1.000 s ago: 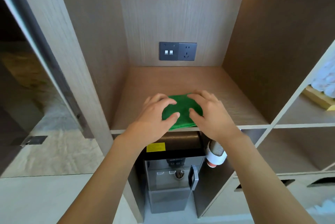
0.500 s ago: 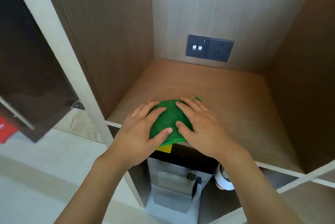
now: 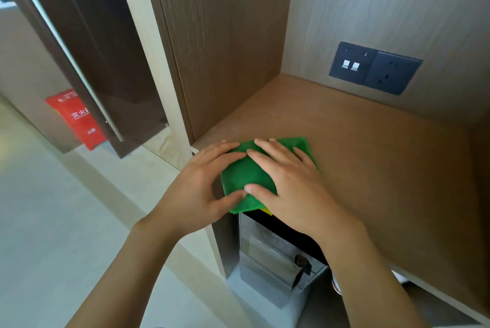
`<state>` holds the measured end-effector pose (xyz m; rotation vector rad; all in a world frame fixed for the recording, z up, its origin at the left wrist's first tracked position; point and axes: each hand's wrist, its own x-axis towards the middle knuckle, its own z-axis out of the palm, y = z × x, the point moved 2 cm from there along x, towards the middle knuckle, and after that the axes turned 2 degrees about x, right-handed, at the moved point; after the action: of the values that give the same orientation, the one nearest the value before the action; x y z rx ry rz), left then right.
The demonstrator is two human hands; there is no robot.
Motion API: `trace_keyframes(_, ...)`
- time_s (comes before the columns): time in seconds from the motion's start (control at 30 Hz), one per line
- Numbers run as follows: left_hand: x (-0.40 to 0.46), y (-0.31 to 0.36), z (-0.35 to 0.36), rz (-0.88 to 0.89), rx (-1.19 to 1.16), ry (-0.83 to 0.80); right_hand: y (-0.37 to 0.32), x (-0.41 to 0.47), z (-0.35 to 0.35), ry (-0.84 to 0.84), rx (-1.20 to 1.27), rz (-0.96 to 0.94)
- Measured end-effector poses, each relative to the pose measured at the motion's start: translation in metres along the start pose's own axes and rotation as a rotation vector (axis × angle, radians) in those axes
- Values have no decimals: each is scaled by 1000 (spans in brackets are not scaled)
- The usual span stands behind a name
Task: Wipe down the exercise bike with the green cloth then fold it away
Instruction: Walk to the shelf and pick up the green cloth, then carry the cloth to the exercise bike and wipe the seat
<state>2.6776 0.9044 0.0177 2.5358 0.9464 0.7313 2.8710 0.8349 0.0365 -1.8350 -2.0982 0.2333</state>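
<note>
- Since half a second ago the view has swung left and tilted: the socket panel [image 3: 375, 67] now sits far right on the back wall, and a red sign [image 3: 77, 119] by the dark door [image 3: 106, 62] has come into view, while both hands have stayed on the cloth.
- The green cloth [image 3: 245, 177] lies folded at the front left corner of the wooden shelf [image 3: 371, 157], its near edge hanging slightly past the shelf's front lip.
- The left hand [image 3: 197, 189] rests on the cloth's left side, fingers laid nearly straight across the top and the thumb tucked against the near edge; whether the thumb pinches the fabric cannot be told.
- The right hand [image 3: 289, 184] lies flat on the cloth with fingers spread, thumb pressing down near the front, and covers most of the right half.
- How many layers the fold has is hidden under the hands.
- A sliver of something yellow [image 3: 267, 211] shows just below the cloth's near edge; too little is seen to name it.
- Below the shelf stands a grey metal appliance [image 3: 270, 266], its top hidden by the right forearm.
- The red sign's white lettering is partly cut off by the door's edge.
- The shelf's right side runs out of the picture.
</note>
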Motion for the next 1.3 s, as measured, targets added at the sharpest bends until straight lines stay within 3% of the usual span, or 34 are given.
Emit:
trace_keyframes(0.2, -21, 2, 2, -82, -19, 121, 1, -8, 11, 72, -47, 4)
trace_keyframes(0.73, -104, -24, -45, -174, -12, 133, -58, -25, 22, 388, -102, 65)
trace_keyframes(1.3, -338, -131, -199, -426, 39, 310, -314, 17, 140, 213, 205, -256)
